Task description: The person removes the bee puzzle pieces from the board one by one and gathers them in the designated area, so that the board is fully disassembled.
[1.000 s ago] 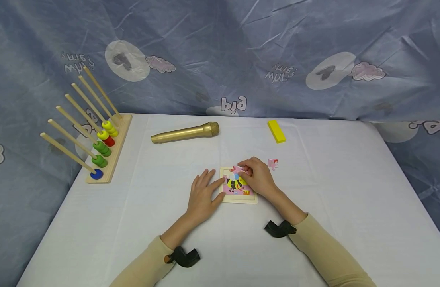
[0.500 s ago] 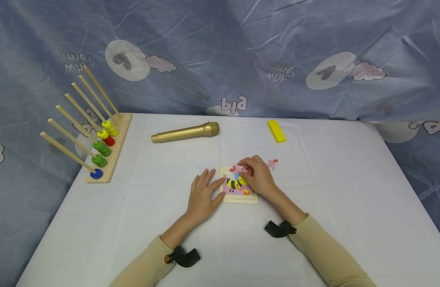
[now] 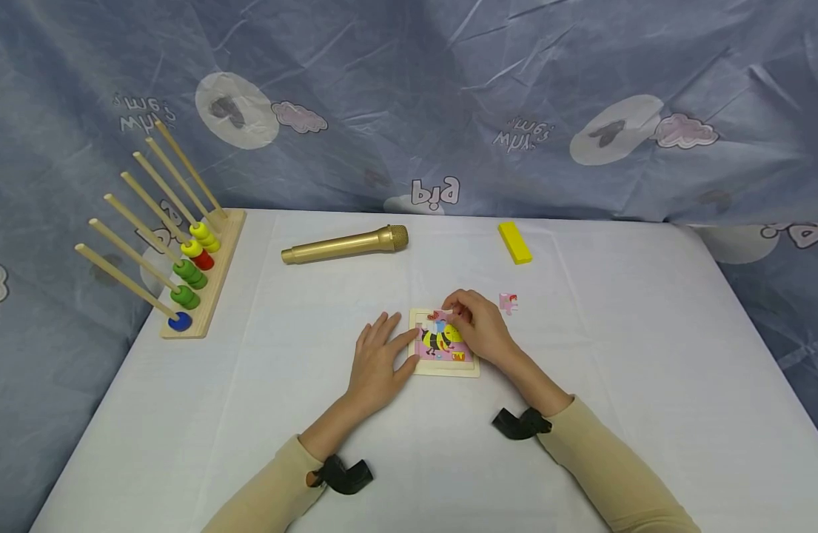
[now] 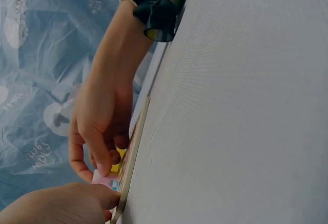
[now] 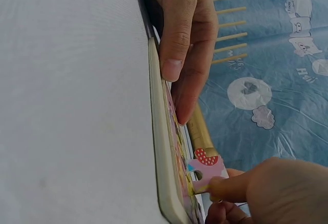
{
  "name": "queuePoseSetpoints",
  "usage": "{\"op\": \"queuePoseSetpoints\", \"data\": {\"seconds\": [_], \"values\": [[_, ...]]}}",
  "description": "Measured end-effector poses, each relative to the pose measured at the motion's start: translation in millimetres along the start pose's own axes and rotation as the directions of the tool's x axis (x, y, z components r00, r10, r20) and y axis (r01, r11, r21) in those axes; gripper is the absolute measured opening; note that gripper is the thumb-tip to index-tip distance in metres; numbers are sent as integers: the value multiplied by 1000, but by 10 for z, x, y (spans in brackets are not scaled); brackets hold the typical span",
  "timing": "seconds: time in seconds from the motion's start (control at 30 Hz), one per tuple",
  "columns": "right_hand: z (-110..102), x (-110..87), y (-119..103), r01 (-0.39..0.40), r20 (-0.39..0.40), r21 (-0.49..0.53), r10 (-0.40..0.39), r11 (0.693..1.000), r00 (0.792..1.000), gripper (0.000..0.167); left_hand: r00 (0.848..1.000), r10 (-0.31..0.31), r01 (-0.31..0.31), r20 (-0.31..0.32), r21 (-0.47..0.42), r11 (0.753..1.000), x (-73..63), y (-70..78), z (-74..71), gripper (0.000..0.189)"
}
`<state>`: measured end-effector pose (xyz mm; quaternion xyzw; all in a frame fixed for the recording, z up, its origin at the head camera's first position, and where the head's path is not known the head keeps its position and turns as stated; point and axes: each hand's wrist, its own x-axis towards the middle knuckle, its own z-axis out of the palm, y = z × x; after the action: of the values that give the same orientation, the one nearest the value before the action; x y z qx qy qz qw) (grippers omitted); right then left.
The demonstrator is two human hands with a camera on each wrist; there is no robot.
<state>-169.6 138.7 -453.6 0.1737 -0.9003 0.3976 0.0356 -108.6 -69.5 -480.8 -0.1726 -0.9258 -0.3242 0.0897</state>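
The right hand (image 3: 482, 329) is pinching a pink puzzle piece (image 5: 210, 168), its grip closing thumb against fingers, at the far side of the framed puzzle (image 3: 445, 371) lying on the worktop (image 3: 615, 318). The left hand (image 3: 375, 370), fingers spreading wide, is touching the puzzle's left edge.

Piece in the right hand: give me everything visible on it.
The piece is a flat, thin jigsaw part with a printed face: mostly pink, a red patch with white dots along one edge, a bit of blue at another, and a rounded notch cut in. Material unclear. The right hand pinches it, covering part of it. It's tilted up over the far part of the frame, notched edge toward the puzzle. Whether it touches the puzzle, I can't tell.
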Motion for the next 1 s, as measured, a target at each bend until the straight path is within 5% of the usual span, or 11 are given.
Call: {"op": "queuePoseSetpoints", "data": {"seconds": [0.27, 0.47, 0.73, 1.0], "values": [[-187, 19, -98, -99, 54, 208, 90, 973, 994, 14, 1000, 6, -5, -3, 9, 1000, 7, 2, 8, 39], [-491, 56, -45, -144, -8, 286, 153, 947, 988, 16, 1000, 7, -7, -6, 9, 1000, -6, 9, 8, 39], [-953, -27, 329, -229, -127, 237, 264, 944, 956, 22, 1000, 6, -6, -7, 12, 1000, -13, 11, 24, 40], [-1144, -172, 733, -369, -133, 203, 399, 907, 907, 25, 1000, 6, -6, -4, 16, 1000, -4, 5, 20, 40]]}}
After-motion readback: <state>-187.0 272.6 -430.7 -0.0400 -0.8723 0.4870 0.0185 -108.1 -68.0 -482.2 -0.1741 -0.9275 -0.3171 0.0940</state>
